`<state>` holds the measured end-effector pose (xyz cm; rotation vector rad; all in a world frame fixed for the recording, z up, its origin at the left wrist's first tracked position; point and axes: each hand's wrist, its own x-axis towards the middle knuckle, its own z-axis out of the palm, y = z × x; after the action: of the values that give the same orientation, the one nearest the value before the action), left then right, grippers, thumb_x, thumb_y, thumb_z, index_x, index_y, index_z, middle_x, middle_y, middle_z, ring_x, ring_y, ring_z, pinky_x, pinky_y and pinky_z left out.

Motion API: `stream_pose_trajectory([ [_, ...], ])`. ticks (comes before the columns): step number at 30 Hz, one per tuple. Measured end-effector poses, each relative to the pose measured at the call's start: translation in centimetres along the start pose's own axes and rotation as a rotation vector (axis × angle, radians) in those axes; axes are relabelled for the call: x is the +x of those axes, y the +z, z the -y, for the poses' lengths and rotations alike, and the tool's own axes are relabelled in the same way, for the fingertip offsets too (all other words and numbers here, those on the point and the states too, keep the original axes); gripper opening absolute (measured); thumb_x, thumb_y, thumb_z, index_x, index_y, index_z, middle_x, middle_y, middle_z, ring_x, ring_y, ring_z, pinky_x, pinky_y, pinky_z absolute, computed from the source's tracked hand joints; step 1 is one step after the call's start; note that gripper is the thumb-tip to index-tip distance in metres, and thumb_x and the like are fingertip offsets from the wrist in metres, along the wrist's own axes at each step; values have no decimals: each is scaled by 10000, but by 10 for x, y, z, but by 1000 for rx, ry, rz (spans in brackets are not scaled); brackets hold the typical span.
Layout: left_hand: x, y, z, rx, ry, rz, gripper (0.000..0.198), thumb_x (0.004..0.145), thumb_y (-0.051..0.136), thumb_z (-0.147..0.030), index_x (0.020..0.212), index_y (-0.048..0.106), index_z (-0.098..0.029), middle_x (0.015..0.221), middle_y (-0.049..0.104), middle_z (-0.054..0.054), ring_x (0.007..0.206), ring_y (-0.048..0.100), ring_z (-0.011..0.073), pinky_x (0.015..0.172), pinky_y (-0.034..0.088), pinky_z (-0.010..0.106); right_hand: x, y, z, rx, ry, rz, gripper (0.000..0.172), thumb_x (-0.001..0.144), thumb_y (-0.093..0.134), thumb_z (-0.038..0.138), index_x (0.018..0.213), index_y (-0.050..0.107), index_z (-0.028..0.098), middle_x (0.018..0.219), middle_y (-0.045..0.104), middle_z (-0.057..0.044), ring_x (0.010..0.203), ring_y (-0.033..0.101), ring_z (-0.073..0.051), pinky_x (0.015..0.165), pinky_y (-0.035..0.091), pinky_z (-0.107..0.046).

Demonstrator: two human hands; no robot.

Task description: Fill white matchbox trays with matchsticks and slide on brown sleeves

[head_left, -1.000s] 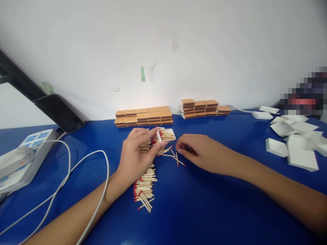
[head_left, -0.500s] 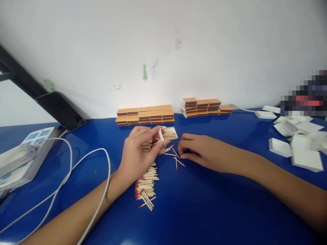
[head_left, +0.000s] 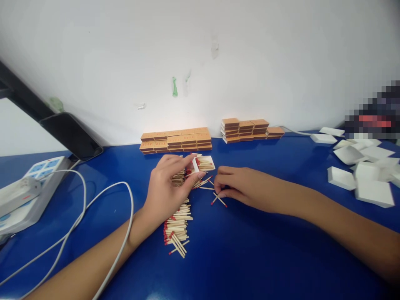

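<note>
My left hand (head_left: 167, 187) rests curled over the far end of a long pile of red-tipped matches (head_left: 178, 227) on the blue table, its fingers closed round a bunch of them. Just beyond its fingertips lies a small white matchbox tray (head_left: 204, 163) partly filled with matches. My right hand (head_left: 237, 185) lies to the right, fingers bent and pinching at a few loose matches (head_left: 217, 198) scattered on the table.
Two stacks of orange matchboxes (head_left: 176, 141) (head_left: 250, 130) line the white wall. Several empty white trays (head_left: 359, 175) lie at the right. A white power strip (head_left: 25, 191), white cables (head_left: 93, 208) and a dark phone (head_left: 71, 135) sit at the left.
My right hand has slid a little left onto the loose matches and shifted one of them. My left hand has stayed on the pile.
</note>
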<state>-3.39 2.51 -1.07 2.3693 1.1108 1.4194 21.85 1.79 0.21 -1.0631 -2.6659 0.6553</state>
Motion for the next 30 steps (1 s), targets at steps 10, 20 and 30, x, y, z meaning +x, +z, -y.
stream_pose_trajectory([
  [10, 1, 0, 1, 13, 18, 12, 370, 907, 825, -317, 1261, 765, -229, 972, 779, 46, 931, 670, 214, 878, 546, 376, 1, -4, 1, 44, -17, 90, 194, 1086, 485, 267, 1101, 677, 247, 1103, 612, -47, 853, 623, -176, 777, 453, -324],
  [20, 1, 0, 3, 23, 10, 2, 352, 900, 832, -328, 1235, 774, -237, 971, 779, 43, 925, 674, 217, 871, 550, 393, -7, -10, 11, 110, 104, 50, 250, 1085, 464, 368, 986, 643, 224, 1041, 676, -52, 829, 629, -195, 725, 444, -327],
  [30, -4, 2, -1, -63, 13, 31, 393, 884, 847, -345, 1258, 772, -250, 1032, 792, 44, 956, 676, 208, 882, 547, 375, 6, -6, 17, 36, 40, -550, 114, 1048, 553, 272, 962, 590, 208, 928, 624, -24, 749, 564, -154, 667, 428, -302],
])
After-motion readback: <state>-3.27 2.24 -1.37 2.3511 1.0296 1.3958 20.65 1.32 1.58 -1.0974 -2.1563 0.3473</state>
